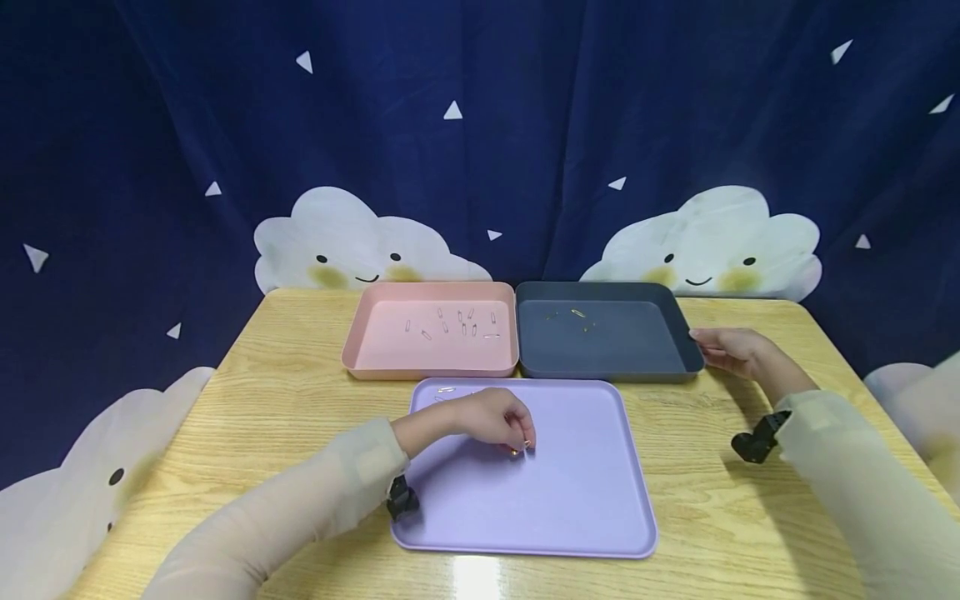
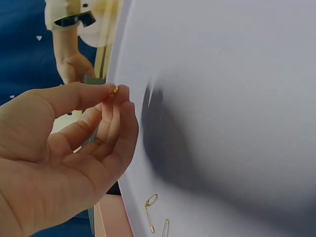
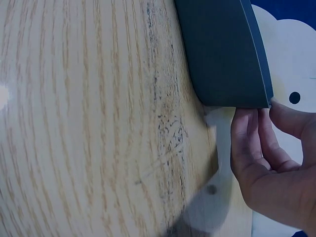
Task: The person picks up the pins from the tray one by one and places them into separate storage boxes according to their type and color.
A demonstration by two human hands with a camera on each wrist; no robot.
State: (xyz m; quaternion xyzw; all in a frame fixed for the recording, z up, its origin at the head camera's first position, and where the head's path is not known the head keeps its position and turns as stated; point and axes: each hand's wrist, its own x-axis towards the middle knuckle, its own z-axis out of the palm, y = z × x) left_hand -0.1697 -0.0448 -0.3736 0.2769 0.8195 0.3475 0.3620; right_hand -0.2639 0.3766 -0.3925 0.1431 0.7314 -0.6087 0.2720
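My left hand (image 1: 491,418) is over the lilac tray (image 1: 585,508), its thumb and fingertips pinching a small gold safety pin (image 2: 116,89), mostly hidden by the fingers. Loose safety pins (image 2: 150,213) lie on the same tray near its far left corner. On the right, my right hand (image 1: 738,350) holds the side wall of the dark grey tray (image 3: 224,54), thumb at the rim and fingers against the outside. Several gold pins (image 1: 578,313) rest in that tray. Several silver safety pins (image 1: 426,335) are spread in the pink tray (image 1: 375,360) beside it.
All three trays stand on a wooden table (image 1: 300,358), the pink and dark grey ones side by side behind the lilac one. A dark blue curtain (image 1: 525,167) with clouds and triangles hangs right behind the table's back edge.
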